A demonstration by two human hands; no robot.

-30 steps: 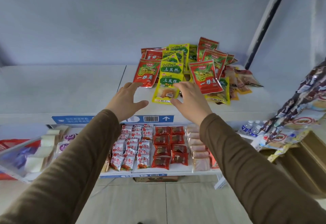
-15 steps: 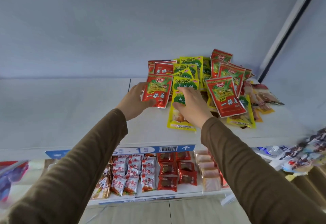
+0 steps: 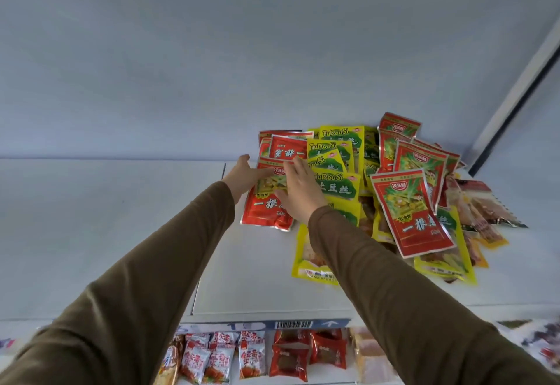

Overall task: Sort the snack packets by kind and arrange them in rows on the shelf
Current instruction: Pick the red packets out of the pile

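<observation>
1. The left part of the shelf (image 3: pixel 121 218) is seen bare; no row of packets has been laid there, so the sorting is judged to be at its start.
2. The left hand (image 3: pixel 242 177) is seen at the left edge of a red packet (image 3: pixel 265 209), fingers extended and touching it; whether it is pinched cannot be told.
3. The right hand (image 3: pixel 298 186) is laid flat on the same red packet, fingers straight and slightly spread, nothing clamped; its fingertips reach a second red packet (image 3: pixel 288 150) behind.
4. The mixed pile (image 3: pixel 394 178) is found right of the hands, against the back wall: yellow packets (image 3: pixel 335 183) and red ones overlapping, brown packets (image 3: pixel 485 206) at the far right; all are judged still to be separated by kind.
5. A lower shelf (image 3: pixel 272 354) is seen below, already stocked in rows.
</observation>
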